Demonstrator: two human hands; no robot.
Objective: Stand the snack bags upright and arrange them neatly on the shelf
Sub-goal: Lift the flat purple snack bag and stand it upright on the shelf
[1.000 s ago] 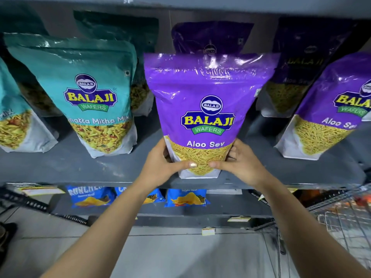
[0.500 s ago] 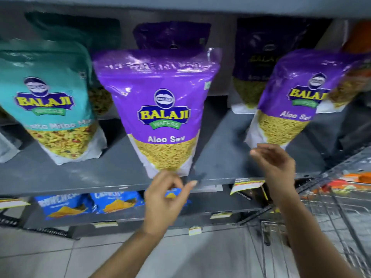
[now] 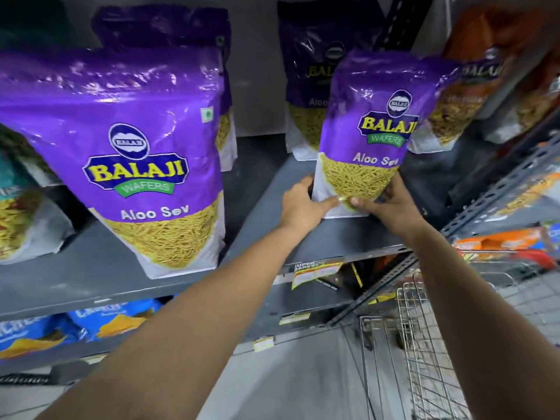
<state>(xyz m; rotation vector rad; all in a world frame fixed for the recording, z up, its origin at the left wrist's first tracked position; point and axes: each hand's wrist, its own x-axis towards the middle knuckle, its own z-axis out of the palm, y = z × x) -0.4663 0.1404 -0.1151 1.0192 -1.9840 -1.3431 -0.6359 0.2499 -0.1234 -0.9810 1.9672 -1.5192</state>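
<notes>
A: Where are the hands, compared with half a second back?

B: Both have moved to the right-hand purple Aloo Sev bag [image 3: 368,134]. Earlier the left hand hung below the shelf edge under the middle bag and the right hand reached toward this one with fingers spread. Now the left hand [image 3: 303,204] clasps the bag's lower left corner and the right hand [image 3: 391,204] clasps its lower right, thumbs pressed on the front panel, almost meeting.

A: And the bag itself?

B: It stands on the grey metal shelf [image 3: 303,237], its base near the front edge, its top leaning slightly to the right. A second ago it sat there untouched.

A: The bag they handled before?

B: The big Aloo Sev bag [image 3: 145,165] is free of both hands, upright at the shelf's front, well to the left. The view has swung right, so it now fills the left half.

A: Anything behind?

B: Darker Aloo Sev bags [image 3: 315,86] stand at the back of the shelf, and an orange-topped bag [image 3: 463,95] is just beside the held one on the right. A wire trolley [image 3: 424,344] sits below, with blue snack packs [image 3: 115,319] on the lower shelf.
</notes>
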